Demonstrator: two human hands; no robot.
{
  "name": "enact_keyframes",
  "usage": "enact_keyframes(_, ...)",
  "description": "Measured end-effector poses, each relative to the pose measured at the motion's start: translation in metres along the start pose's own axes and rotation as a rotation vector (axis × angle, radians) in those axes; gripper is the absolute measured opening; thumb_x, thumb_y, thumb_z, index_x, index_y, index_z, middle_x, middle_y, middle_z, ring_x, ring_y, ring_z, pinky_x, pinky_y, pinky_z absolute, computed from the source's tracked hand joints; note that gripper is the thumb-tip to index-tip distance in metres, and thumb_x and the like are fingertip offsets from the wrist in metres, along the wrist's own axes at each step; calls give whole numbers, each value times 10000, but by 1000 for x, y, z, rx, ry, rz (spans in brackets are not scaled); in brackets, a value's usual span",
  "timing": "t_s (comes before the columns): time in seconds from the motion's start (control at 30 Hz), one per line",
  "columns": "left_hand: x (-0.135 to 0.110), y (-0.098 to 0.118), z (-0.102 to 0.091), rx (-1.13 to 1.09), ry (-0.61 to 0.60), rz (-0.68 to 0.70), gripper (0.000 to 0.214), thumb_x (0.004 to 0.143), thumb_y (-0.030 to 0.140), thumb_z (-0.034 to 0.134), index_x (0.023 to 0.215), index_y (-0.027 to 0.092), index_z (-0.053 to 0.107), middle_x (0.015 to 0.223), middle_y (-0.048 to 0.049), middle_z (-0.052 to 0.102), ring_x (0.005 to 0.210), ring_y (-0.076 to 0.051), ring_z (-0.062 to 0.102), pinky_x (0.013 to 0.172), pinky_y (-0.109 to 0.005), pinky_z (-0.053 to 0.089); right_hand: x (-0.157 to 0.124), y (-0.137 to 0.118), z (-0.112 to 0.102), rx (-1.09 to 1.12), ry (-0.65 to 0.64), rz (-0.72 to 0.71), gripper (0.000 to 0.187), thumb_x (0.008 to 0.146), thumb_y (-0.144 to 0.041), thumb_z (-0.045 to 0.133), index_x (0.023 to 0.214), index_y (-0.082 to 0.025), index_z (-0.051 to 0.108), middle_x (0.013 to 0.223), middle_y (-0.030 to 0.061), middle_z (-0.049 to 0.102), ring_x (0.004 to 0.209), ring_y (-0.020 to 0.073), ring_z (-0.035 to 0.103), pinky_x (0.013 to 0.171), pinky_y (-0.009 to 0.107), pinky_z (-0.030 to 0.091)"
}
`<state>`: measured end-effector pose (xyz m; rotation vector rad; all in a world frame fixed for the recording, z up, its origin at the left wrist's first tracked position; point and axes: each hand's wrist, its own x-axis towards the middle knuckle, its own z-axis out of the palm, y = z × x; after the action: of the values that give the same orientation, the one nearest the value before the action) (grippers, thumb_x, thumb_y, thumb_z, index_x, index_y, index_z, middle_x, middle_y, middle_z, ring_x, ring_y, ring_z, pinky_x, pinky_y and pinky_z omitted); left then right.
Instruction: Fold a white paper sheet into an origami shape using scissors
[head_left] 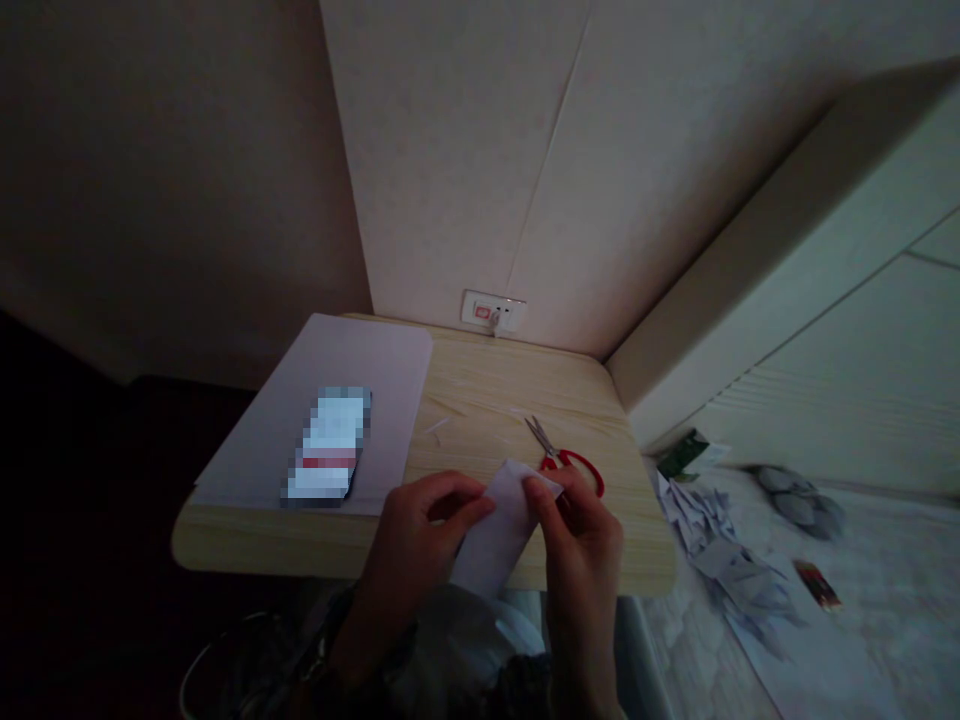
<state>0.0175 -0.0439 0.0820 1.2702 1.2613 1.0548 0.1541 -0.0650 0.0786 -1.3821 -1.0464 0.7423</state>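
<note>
Between my two hands is a folded piece of white paper [496, 532], held in the air over the front edge of the table. My left hand [420, 535] pinches its left edge between thumb and fingers. With thumb and forefinger, my right hand [579, 535] grips the upper right corner, where a small pointed flap shows. Just beyond my right hand, scissors [581, 468] with red handles lie on the table, blades pointing away and slightly parted. My right fingers partly hide one handle.
On the wooden table [525, 380], white paper sheets [360, 350] lie under a lit phone [330, 440]. Small paper scraps [437, 428] are near the middle. A wall socket [493, 312] is behind. At right, a bed [900, 560] carries a pile of folded paper pieces [731, 560] and a grey object [799, 500].
</note>
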Motion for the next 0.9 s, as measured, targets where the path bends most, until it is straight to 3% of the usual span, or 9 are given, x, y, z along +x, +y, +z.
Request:
enact_keyframes(0.27,0,-5,1,-7,12,-2,81,679,223,685,605,192,697,620,10,712,615,-161,650,601,-229,500,1,1,1,-17,-24,5,165,795,-326,656,712,-186,673,674,-5,592,639,151,517,588,260,405)
enact_keyframes(0.43,4,-6,-4,-76,81,-29,79,661,240,682,599,192,691,596,14,709,588,-164,652,561,-227,510,5,0,0,36,-148,58,119,779,-319,657,766,-202,672,728,6,621,689,169,560,612,271,445)
enact_keyframes(0.57,7,0,-10,-104,168,-49,73,635,245,691,589,190,679,577,19,695,571,-160,642,547,-224,510,8,0,2,62,-246,89,138,752,-290,661,649,-201,642,641,-11,599,632,156,554,588,264,436)
enact_keyframes(0.9,5,-2,-8,-147,175,-24,64,635,230,699,588,193,678,564,36,678,570,-144,631,564,-208,512,3,0,5,-48,-165,52,256,785,-324,622,580,-203,526,574,-33,497,583,141,466,555,268,354)
